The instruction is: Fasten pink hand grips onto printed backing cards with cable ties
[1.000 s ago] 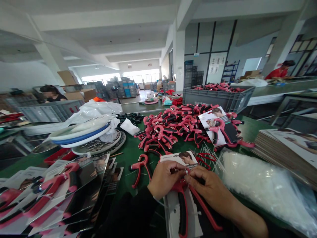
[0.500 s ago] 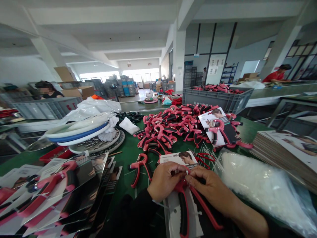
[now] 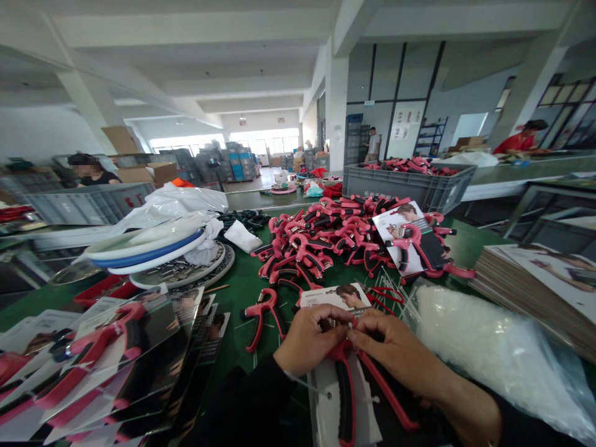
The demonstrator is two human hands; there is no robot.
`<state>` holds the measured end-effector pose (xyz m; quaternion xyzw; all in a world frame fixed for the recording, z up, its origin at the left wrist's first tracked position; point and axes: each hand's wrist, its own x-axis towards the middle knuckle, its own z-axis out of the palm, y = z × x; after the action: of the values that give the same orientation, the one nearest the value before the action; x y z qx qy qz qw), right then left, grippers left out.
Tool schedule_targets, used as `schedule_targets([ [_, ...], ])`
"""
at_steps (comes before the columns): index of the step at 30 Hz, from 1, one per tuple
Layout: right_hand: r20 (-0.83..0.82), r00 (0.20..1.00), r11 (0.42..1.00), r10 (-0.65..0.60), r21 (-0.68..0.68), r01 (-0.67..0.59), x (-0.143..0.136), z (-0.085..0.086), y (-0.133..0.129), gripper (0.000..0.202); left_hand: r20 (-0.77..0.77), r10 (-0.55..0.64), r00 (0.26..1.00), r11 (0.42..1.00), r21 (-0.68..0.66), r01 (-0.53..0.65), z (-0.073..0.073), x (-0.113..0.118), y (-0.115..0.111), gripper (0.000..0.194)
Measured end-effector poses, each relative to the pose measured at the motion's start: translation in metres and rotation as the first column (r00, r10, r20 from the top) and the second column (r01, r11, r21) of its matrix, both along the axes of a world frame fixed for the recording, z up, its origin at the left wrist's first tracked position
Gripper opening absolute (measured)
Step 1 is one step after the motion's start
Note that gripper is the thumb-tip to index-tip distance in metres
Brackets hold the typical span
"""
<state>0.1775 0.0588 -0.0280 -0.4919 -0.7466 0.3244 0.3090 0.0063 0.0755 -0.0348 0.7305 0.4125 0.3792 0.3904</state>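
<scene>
Upright before me is a printed card [image 3: 321, 397] with a pink and black hand exerciser [image 3: 345, 403] lying against it. My left hand [image 3: 307, 341] is closed, its thumb and forefinger pinching at the top of the exerciser by the metal spring. Opposite, my right hand [image 3: 400, 351] pinches with thumb and forefinger. Between their fingertips a bit of white cable tie [image 3: 352, 325] shows; the rest of it is mostly covered by fingers. Another white tie end [image 3: 310, 388] sticks out below my left wrist. Close by on the left lies a loose exerciser [image 3: 264, 316].
A heap of exercisers [image 3: 321, 239] spreads behind my hands. Carded exercisers [image 3: 107, 347] are stacked at left, below round trays [image 3: 144, 245]. On the right are a bag of white cable ties [image 3: 484, 347] and a card stack [image 3: 535, 279]. A grey crate [image 3: 405, 189] stands behind.
My hands stay at the exerciser, with small shifts of fingers and wrists. In the background, a standing person has come further into view beside the pillar.
</scene>
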Motion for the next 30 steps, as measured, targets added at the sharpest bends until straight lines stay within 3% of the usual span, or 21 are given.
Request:
schedule_targets([
  [6, 0.022, 1.000, 1.000, 0.005, 0.023, -0.006, 0.001, -0.001, 0.000, 0.032, 0.021, -0.061, 0.998, 0.997, -0.053, 0.062, 0.002, -0.005, 0.001, 0.026],
  [15, 0.033, 0.999, 0.999, 0.006, 0.034, -0.007, 0.000, 0.000, 0.000, 0.034, 0.008, -0.058, 0.998, 0.998, -0.012, 0.059, 0.000, -0.003, 0.006, 0.020],
  [24, 0.021, 0.997, 0.995, 0.078, -0.071, -0.076, 0.004, 0.005, 0.007, 0.032, 0.006, -0.034, 0.999, 0.999, 0.043, 0.034, -0.001, 0.000, 0.004, 0.011],
  [30, 0.019, 0.997, 0.995, 0.074, -0.075, -0.072, -0.001, 0.007, 0.011, 0.033, 0.007, -0.058, 0.998, 0.998, 0.011, 0.058, -0.001, -0.003, 0.004, 0.025],
])
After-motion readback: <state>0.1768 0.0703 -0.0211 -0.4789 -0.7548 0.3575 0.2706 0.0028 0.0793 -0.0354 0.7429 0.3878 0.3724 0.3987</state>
